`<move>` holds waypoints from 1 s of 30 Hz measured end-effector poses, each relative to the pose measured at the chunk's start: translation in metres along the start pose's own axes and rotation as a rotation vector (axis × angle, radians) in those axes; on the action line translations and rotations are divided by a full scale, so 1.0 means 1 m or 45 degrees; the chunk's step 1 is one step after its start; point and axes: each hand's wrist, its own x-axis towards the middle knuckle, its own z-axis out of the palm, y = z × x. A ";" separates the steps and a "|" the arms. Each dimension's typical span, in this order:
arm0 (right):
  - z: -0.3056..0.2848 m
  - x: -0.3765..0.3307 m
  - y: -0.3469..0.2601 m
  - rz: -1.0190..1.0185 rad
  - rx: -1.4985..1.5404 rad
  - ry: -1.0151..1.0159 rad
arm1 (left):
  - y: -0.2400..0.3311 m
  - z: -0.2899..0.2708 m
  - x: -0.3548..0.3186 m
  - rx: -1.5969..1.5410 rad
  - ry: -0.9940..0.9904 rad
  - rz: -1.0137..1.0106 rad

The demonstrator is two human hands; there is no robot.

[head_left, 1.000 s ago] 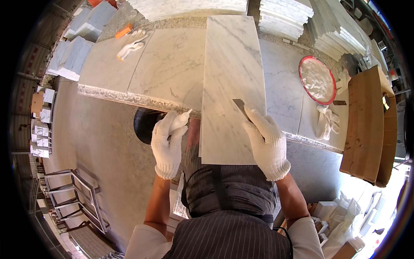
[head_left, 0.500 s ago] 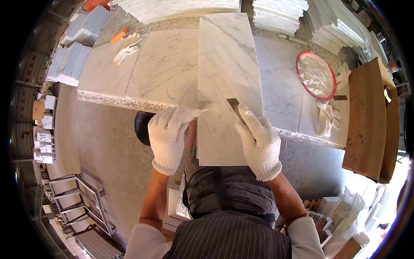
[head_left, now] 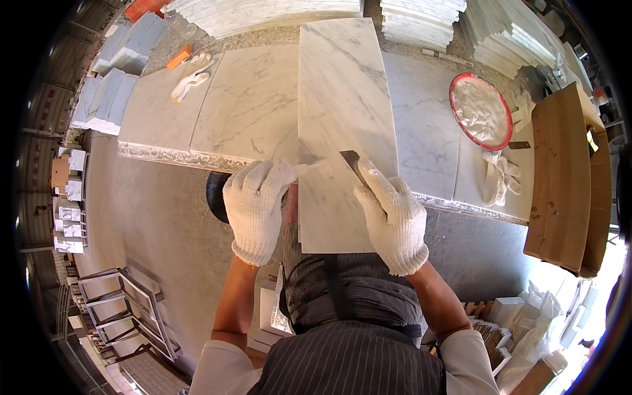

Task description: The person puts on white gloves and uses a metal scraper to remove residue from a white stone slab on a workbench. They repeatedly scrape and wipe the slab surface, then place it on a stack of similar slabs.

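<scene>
A long white marble slab with grey veins (head_left: 345, 99) lies lengthwise before me, its near end reaching my waist. My right hand (head_left: 392, 220), in a white knit glove, grips a small flat metal scraper (head_left: 351, 160) tilted over the slab, its dark blade pointing away and left. My left hand (head_left: 255, 207), gloved alike, is beside the slab's left edge with its fingers curled. From its fingertips a thin white pointed tip, slightly blurred, reaches over the slab; I cannot tell if it is glove fabric or something held.
White paste fills a red-rimmed round tub (head_left: 480, 110) at right. Nearby are another scraper blade (head_left: 519, 145), a loose glove (head_left: 501, 179) and a cardboard box (head_left: 563, 181). Another glove (head_left: 193, 79) and an orange block (head_left: 179, 56) lie at left. Slab stacks (head_left: 263, 14) stand behind.
My right hand and the scraper have shifted slightly left over the slab. The white tip at my left fingers has blurred. The whole view has moved a little.
</scene>
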 end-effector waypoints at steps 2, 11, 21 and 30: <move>0.001 0.000 0.000 -0.012 0.010 0.014 | 0.000 0.000 0.001 0.000 0.007 0.008; 0.001 0.000 0.001 -0.033 0.002 0.021 | -0.002 0.002 0.006 0.010 0.088 0.093; 0.002 0.000 0.002 -0.041 0.016 0.045 | 0.003 0.001 0.011 0.040 0.136 0.114; 0.001 0.000 0.002 -0.026 -0.008 0.022 | -0.001 0.005 0.009 0.057 0.137 0.126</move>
